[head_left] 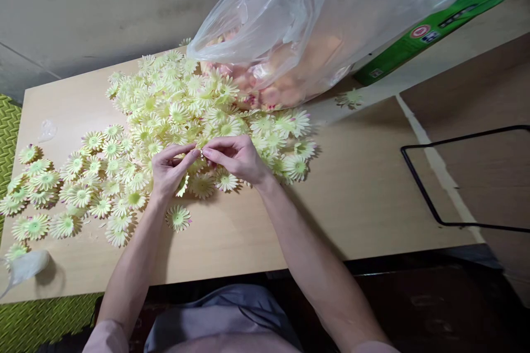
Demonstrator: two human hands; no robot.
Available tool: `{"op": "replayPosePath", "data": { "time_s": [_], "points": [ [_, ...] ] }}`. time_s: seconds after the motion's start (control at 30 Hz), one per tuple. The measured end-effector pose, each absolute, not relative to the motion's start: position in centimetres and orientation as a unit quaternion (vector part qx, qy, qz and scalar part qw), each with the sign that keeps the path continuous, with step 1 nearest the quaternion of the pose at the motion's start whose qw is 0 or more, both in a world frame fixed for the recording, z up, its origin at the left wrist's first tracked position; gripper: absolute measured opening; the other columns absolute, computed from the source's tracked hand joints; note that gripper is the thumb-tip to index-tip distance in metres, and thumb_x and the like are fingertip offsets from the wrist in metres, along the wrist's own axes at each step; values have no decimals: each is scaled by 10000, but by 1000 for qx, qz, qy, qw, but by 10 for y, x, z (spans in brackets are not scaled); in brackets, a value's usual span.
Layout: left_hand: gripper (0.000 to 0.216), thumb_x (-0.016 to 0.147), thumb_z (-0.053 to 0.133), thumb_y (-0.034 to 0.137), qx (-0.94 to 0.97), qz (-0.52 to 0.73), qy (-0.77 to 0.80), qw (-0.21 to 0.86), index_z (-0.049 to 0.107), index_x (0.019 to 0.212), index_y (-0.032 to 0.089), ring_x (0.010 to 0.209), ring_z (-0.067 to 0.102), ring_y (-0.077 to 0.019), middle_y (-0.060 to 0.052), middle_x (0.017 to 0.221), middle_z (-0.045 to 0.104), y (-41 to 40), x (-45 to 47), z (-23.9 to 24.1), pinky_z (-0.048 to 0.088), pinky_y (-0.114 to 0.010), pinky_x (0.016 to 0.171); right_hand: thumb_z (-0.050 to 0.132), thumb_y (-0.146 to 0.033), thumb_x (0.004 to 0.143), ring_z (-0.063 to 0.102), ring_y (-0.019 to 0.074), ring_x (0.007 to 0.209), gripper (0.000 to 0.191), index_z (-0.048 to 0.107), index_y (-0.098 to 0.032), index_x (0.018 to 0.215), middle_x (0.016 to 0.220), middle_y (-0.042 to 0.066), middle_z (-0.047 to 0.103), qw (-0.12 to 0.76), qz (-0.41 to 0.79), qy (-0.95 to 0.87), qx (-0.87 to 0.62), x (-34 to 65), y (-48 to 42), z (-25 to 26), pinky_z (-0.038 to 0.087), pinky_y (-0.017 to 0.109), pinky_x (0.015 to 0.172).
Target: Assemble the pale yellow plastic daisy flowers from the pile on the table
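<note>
A big heap of pale yellow artificial flower heads (174, 105) covers the light wooden table (364, 187). My left hand (168, 171) and my right hand (236, 157) meet over the heap's near edge, fingertips pinched together on a small flower piece (201, 150) between them. More flower heads lie under and around both hands. One loose flower (178, 217) lies just below my left wrist.
A large clear plastic bag (314, 22) with pinkish pieces inside lies at the back. A green box (430, 30) sits at the far right. A black wire frame (455, 176) lies on the right. A single flower (350, 98) lies apart. Green matting (10, 127) borders the left edge.
</note>
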State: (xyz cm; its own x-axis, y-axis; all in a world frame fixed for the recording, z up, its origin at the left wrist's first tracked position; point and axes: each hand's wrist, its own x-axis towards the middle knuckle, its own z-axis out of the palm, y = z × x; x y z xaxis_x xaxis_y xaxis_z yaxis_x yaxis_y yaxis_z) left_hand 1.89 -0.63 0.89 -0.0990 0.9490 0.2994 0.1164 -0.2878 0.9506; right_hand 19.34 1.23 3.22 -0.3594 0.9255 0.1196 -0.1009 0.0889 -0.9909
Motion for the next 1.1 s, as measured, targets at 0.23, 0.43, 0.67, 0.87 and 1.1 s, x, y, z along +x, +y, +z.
{"op": "replayPosePath", "data": {
  "time_s": [0.23,0.43,0.67,0.87,1.1],
  "points": [
    [160,732,796,278,563,572,470,368,791,892,280,601,590,-77,-33,790,726,-6,19,9,360,-170,423,709,-284,791,615,118,586,153,739,-134,785,689,31,681,446,568,-596,-351,194,13,32,527,224,522],
    [168,726,800,290,558,571,473,374,789,891,260,580,581,-73,-31,791,725,-7,19,8,362,-172,422,695,-280,801,620,120,575,149,739,-138,797,680,25,678,446,565,-601,-348,195,13,31,520,227,508],
    [248,679,835,310,525,566,474,423,714,867,202,634,628,-74,-6,805,697,-9,22,13,460,-155,490,674,-243,806,597,101,553,116,726,-145,774,656,8,671,462,535,-612,-355,194,15,28,509,214,511],
    [337,642,854,360,507,564,482,437,678,875,191,647,645,-87,-11,809,686,-8,23,13,478,-163,501,669,-232,798,634,118,639,104,723,-148,770,724,20,706,472,503,-637,-345,192,15,29,538,237,596],
    [191,769,764,353,503,578,485,421,693,824,185,584,566,-57,-10,766,663,-7,19,12,405,-158,467,670,-256,818,570,88,542,118,698,-163,752,684,2,663,540,481,-587,-364,196,19,23,481,219,503]
  ]
}}
